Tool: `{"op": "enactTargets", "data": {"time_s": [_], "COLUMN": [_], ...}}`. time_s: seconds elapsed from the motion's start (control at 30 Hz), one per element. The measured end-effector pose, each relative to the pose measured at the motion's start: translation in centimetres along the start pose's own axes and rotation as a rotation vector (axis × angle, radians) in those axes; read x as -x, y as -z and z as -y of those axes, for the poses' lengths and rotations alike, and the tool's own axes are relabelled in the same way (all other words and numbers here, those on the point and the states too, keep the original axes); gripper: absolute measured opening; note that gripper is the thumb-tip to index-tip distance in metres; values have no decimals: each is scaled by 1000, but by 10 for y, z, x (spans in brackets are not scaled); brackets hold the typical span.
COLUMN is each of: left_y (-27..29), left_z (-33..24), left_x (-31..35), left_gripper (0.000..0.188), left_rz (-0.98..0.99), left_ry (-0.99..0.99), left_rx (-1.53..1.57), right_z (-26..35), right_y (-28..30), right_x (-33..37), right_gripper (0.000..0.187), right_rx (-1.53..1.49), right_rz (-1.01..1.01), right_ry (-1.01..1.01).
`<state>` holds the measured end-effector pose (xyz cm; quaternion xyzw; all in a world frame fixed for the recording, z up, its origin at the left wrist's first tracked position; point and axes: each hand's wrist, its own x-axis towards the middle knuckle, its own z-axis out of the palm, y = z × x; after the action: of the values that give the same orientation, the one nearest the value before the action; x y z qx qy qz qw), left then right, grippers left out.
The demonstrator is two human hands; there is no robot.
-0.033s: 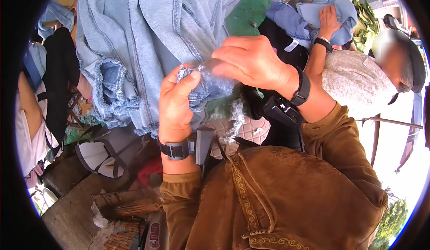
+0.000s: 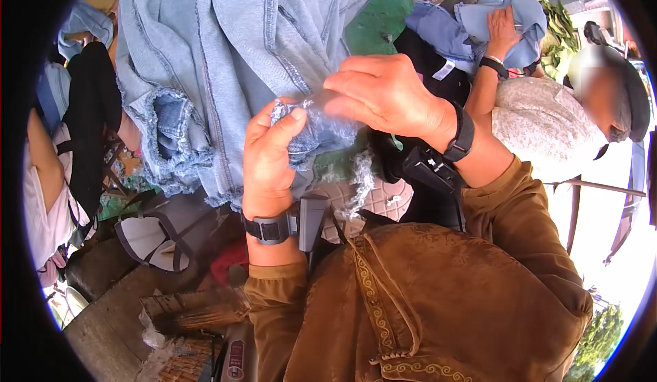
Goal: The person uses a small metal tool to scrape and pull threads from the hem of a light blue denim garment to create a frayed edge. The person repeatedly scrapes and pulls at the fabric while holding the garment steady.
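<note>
Light blue denim jeans (image 2: pixel 236 33) hang down in front of me in long folds, with ragged, frayed leg ends. My left hand (image 2: pixel 268 150) is closed on one frayed hem (image 2: pixel 301 142), its thumb pressed over the edge. Just right of that thumb, my right hand (image 2: pixel 383 94) is bent in a pinch at the fuzzy edge. Its fingertips are blurred, and I cannot make out what lies between them. Another frayed leg end (image 2: pixel 171 132) hangs to the left, its opening facing me. Below my hands is a clump of pale loose threads (image 2: pixel 361 183).
At the right a co-worker's hand (image 2: pixel 505 33) rests on other blue denim (image 2: pixel 472 26). Another person's arm (image 2: pixel 42 166) shows at the left edge. A white-and-black strapped item (image 2: pixel 154 242) and a wooden piece (image 2: pixel 195 313) lie at lower left.
My hands and the jeans look the same. At the right, the co-worker's hand and arm have shifted slightly on the denim.
</note>
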<state>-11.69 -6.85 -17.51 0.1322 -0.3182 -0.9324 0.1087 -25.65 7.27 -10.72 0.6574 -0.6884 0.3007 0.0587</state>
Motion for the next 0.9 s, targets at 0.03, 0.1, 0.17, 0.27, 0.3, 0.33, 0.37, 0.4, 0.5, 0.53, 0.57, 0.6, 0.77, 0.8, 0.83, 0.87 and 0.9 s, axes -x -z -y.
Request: {"op": "enactTargets", "data": {"time_s": [0.03, 0.1, 0.17, 0.27, 0.3, 0.33, 0.37, 0.4, 0.5, 0.53, 0.57, 0.6, 0.77, 0.8, 0.83, 0.87, 0.9], "left_y": [1, 1, 0, -3, -4, -4, -5, -5, -4, -5, -8, -10, -10, -9, -10, -12, -13], "left_z": [0, -1, 0, -1, -1, -1, -1, -2, -1, -2, -3, -4, -3, -2, -3, -6, -8], "left_x": [0, 0, 0, 2, 2, 2, 3, 3, 4, 4, 4, 4, 4, 6, 8, 10, 11], "left_gripper": [15, 15, 15, 15, 15, 16, 16, 16, 15, 15, 14, 14, 12, 12, 11, 11, 10], "left_rz": [8, 27, 24, 1, -9, -8, -9, -11, 9, 21, 36, 51, 20, 5, -8, -18, -28], "left_ry": [3, 10, 7, 4, 4, -7, -18, -29, -38, -38, -36, -34, -37, -39, -51, -65, -79], "left_rx": [6, 18, 23, 10, 3, -12, -26, -40, -46, -46, -45, -43, -116, -144, -182, -221, -260], "right_z": [0, 1, 1, 2, 1, 1, 2, 4, 8, 9, 12, 15, 7, 4, 1, -2, 0], "right_y": [1, 2, 3, 0, -2, -5, -8, -12, -14, -14, -12, -9, -9, -7, -5, 0, 6], "right_x": [-1, -1, -2, 1, 2, 5, 7, 9, 12, 13, 11, 8, 13, 14, 15, 12, 10], "right_gripper": [28, 28, 27, 22, 20, 18, 18, 18, 27, 31, 32, 32, 37, 39, 41, 45, 40], "right_rx": [24, 33, 30, -51, -115, -180, -326, -472, -801, -892, -928, -965, -877, -682, -489, -504, -569], "right_rz": [-4, 5, 8, 3, 1, -2, 4, 10, 70, 98, 95, 92, 145, 174, 201, 152, 143], "right_ry": [17, 21, 19, -31, -72, -113, -196, -278, -591, -707, -746, -786, -767, -646, -523, -545, -643]}}
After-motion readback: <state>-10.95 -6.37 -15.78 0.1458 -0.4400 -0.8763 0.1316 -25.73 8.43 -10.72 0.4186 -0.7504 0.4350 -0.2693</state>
